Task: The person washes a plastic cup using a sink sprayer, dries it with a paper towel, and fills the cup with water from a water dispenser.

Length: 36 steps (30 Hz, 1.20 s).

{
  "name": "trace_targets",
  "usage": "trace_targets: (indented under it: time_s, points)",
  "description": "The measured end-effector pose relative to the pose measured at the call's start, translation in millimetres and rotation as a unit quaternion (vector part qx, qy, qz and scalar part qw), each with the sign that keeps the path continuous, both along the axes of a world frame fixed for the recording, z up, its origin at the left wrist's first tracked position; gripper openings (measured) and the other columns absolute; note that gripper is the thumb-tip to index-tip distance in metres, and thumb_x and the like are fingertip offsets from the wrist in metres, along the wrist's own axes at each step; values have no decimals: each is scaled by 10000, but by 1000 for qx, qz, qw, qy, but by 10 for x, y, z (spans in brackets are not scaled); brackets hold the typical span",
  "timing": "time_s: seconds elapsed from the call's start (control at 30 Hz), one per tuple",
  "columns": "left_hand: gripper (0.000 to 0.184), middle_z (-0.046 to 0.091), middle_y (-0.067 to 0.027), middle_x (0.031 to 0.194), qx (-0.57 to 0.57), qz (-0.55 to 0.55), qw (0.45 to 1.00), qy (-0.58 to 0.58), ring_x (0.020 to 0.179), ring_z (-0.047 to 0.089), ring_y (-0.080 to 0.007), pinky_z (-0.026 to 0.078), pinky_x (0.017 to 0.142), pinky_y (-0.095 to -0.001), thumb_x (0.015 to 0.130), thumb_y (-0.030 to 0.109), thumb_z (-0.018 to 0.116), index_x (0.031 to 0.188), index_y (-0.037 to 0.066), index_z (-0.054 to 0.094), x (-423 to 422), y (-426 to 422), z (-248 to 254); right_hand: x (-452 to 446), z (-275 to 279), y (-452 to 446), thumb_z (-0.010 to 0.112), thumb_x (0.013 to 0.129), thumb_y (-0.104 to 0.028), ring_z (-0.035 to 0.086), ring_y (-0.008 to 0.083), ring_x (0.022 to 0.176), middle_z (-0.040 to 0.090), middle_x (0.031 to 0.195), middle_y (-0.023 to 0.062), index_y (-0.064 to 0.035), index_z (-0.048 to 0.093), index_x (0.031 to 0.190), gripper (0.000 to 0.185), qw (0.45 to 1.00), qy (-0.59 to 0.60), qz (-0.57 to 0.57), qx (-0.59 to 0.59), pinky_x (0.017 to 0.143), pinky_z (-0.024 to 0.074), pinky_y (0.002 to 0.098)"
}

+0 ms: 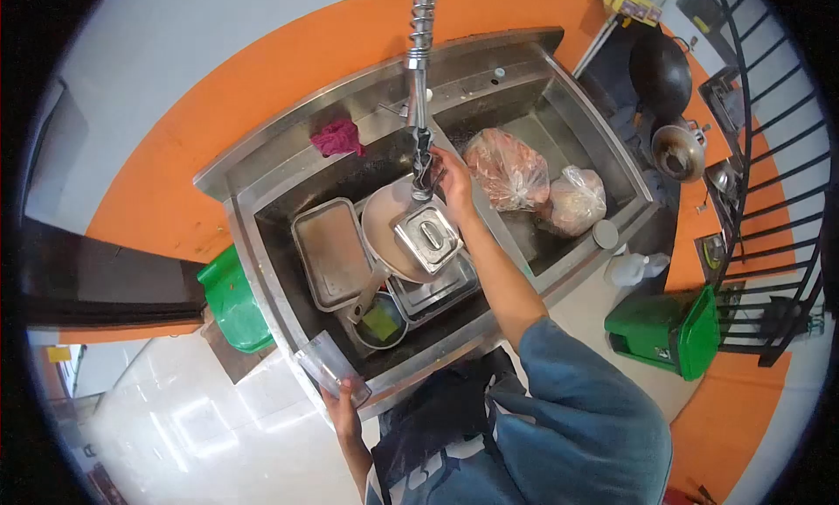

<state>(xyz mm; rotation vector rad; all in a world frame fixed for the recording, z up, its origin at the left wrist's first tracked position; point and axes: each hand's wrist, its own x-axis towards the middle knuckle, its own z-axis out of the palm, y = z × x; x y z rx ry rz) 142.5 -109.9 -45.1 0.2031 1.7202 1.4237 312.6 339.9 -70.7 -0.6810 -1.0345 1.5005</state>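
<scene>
My left hand [343, 404] grips a clear plastic container [329, 362] over the near left rim of the sink. My right hand [454, 186] is raised at the spray faucet [423, 166], fingers closed around its handle side. Below the spray head lies a metal lid with a recessed handle [431, 235], resting over a large pan [377, 215]. Beside the pan sits a rectangular metal tray [329, 251]. A small pot [398, 334] with a green-yellow sponge [380, 322] stands nearer to me, next to a metal pan [439, 293].
The right basin holds two plastic bags of meat [505, 168] [578, 201]. A magenta cloth [337, 139] hangs on the back ledge. Green bins [238, 302] [697, 334] flank the sink. A dark wok [660, 68] and a black railing [759, 155] are to the right.
</scene>
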Motion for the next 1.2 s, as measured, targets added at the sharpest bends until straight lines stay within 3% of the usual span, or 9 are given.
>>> trace_targets:
  time_s: [0.07,0.17,0.27,0.37,0.53,0.8,0.97,1.0,1.2]
  points:
    - [752,545,-149,1108,6,-2,1000,-8,958,582,-258,470,855,-380,811,316,703,1371,4,309,23,57,58,-4,233,105,511,915,-233,558,69,693,594,795,22,-25,603,1043,261,990,34,35,-134,648,452,222]
    - [753,553,-144,1075,11,2,1000,-12,929,591,-260,477,841,-387,794,343,723,1342,7,329,103,154,154,-75,-115,642,489,909,-262,613,192,924,639,945,103,-5,581,1101,333,956,75,209,-189,844,475,339]
    - [744,561,-138,1047,15,17,1000,-5,905,596,-258,484,826,-393,790,369,729,1315,8,345,211,254,192,-251,99,748,499,908,-281,625,181,783,635,835,87,-21,597,1044,309,929,141,239,-244,741,509,336]
    - [734,568,-128,1025,14,20,1000,-8,886,600,-251,493,806,-385,794,386,725,1301,8,353,338,374,225,-534,-46,847,594,866,-249,531,146,531,589,681,19,-95,615,839,158,944,142,82,-287,459,406,275]
    - [713,561,-120,1032,-12,26,999,-25,891,597,-242,495,793,-372,805,378,713,1297,9,353,578,576,192,-896,-800,1030,618,818,-569,463,99,492,470,606,-11,-147,537,778,431,956,191,19,-223,413,344,243]
    - [754,525,-144,1110,-27,25,999,-28,943,577,-262,480,833,-380,817,394,691,1340,0,316,1006,934,153,-957,-837,1027,540,785,-117,532,135,595,564,678,-9,-78,582,724,84,954,179,109,-213,513,418,293]
    - [703,553,-130,1075,-27,30,999,-17,947,583,-250,488,817,-389,823,408,678,1306,2,368,1187,980,137,-1175,-1062,1242,484,832,-148,495,120,516,474,571,-7,-107,560,626,224,984,-105,-91,115,465,383,326]
    - [690,558,-129,1068,-33,31,999,-13,939,586,-249,490,807,-388,830,400,671,1306,2,369,1199,955,114,-1179,-1051,1287,476,841,-164,493,126,500,467,557,1,-109,554,617,243,985,142,55,-79,454,382,328]
    - [697,552,-137,1067,-57,41,997,-30,918,596,-260,501,765,-382,838,403,659,1317,0,353,1276,937,157,-1271,-982,1297,516,876,-230,494,150,441,455,516,42,-90,510,612,299,995,-24,-25,-88,411,368,317]
